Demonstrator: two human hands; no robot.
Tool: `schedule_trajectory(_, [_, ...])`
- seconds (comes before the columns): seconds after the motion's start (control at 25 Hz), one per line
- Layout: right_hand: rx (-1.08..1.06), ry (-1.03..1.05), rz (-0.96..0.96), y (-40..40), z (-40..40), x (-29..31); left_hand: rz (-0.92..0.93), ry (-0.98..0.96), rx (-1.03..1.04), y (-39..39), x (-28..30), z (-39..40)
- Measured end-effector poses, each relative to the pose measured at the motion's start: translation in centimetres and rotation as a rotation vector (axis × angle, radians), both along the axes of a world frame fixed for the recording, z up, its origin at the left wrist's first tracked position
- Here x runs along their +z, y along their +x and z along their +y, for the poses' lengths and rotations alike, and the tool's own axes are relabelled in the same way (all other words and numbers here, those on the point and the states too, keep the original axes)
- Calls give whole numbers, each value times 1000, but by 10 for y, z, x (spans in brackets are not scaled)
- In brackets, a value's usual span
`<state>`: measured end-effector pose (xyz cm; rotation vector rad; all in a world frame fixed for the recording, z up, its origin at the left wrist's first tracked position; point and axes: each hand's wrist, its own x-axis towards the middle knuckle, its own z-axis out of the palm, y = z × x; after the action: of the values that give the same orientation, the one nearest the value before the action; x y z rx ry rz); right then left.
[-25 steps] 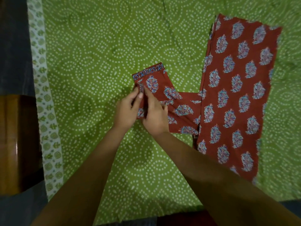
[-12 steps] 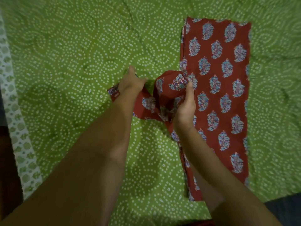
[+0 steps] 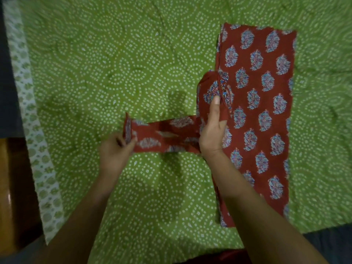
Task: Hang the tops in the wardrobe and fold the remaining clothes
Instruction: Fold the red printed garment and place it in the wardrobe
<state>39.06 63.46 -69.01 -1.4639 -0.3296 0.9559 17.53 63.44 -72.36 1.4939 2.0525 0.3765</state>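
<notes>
Head view: one red printed garment (image 3: 266,103) on green dotted bedspread (image 3: 114,73), toward its right edge. Folded body lying flat, long axis running from near edge to far edge. One sleeve (image 3: 163,136) sticking out sideways toward left edge, long axis across the bedspread, cuff end at left. Two hands in frame. Left hand (image 3: 116,151) pinching sleeve cuff. Right hand (image 3: 212,130) gripping bunched fabric where sleeve joins body, thumb up on the fold. White-and-green patterned border (image 3: 32,130) along left edge of bedspread. Wooden furniture (image 3: 7,187) beyond left edge.
</notes>
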Motion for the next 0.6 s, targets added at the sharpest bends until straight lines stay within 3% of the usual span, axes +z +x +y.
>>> schedule_trajectory(0.12, [214,37,-219,-23,-20,-12,-281,-136,117,-32,-17,-61])
schedule_trajectory(0.24, [562,-73,-624,-48,-40,-36,-331,-256,136,-42,-49,-91])
schedule_trajectory(0.32, [952,-211,-991,-69,-53,-55,-354,-257,157,-38,-61,-98])
schedule_trajectory(0.4, [1415,-350,-1227,-90,-70,-75,-351,-229,230,-35,-66,-97])
schedule_trajectory(0.48, [1702,-392,-1327,-106,-83,-94,-437,-193,389,-36,-73,-97])
schedule_trajectory(0.6, [1818,-327,-1332,-116,-91,-99,-650,-187,714,-36,-85,-94])
